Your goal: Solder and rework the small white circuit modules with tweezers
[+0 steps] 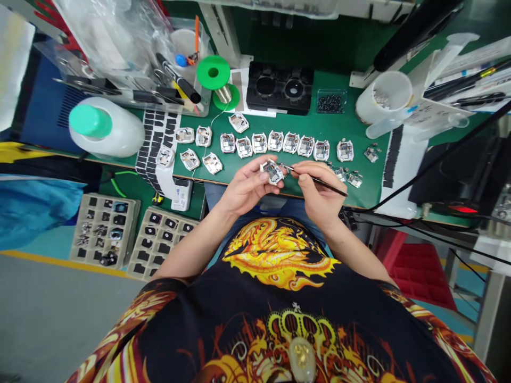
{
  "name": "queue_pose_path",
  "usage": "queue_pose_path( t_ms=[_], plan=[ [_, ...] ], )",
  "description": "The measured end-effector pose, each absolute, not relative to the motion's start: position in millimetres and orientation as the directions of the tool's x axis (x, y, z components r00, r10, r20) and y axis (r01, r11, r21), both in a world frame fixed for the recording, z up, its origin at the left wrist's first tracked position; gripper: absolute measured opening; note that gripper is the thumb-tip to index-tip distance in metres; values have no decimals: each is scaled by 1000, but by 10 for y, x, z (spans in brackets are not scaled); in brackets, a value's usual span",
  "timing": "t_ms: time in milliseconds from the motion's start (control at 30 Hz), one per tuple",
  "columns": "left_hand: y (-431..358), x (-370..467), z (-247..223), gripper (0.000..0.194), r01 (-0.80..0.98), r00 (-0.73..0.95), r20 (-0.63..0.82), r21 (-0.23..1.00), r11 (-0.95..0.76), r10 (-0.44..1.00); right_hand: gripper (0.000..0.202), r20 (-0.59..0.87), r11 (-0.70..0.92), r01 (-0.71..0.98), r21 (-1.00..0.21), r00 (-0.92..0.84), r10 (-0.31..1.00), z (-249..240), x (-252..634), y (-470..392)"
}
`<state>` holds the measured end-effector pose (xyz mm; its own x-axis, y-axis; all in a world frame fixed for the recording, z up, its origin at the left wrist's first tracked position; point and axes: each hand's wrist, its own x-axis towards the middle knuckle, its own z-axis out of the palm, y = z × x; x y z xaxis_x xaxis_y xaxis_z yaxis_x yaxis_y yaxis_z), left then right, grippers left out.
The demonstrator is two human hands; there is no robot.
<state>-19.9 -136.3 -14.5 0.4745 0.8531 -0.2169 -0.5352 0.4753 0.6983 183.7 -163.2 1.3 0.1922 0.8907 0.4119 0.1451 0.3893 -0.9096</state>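
Near the front edge of the green table, my left hand (248,187) holds a white watch case (272,172) with electronic parts showing inside. Thin dark tweezers (325,184) are gripped in my right hand (320,197), their tip pointing left beside the case. Whether the tip touches the case is too small to tell. Behind my hands runs a row of similar open cases (275,141), and several more (212,163) lie to the left. Small loose circuit parts (354,178) are on the table just right of my right hand.
A white bottle with a green cap (115,127) stands at left, near a green wire spool (213,73). At the back are a black fixture (279,88) and a small tray of dark pieces (331,102). A white cup (389,96) and black cables (435,178) are at right.
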Motion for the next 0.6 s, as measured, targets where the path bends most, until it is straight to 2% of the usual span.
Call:
queue_pose_path(
  t_ms=[167,400,500,600],
  plan=[
    [-1359,-195,-156,55,-525,458,-237,706,476,857,10,443,411,211,-887,134,887,11,1879,-1669],
    [-1368,-208,-154,53,-521,467,-226,710,473,855,13,489,457,258,-851,77,869,-5,1899,-1688],
    [-1367,-201,-141,53,-522,469,-231,706,479,852,20,561,527,307,-793,29,827,-1,1918,-1686],
    [-1366,-189,-136,51,-533,477,-223,696,481,850,37,665,639,380,-669,-78,743,-14,1948,-1694]
  ],
)
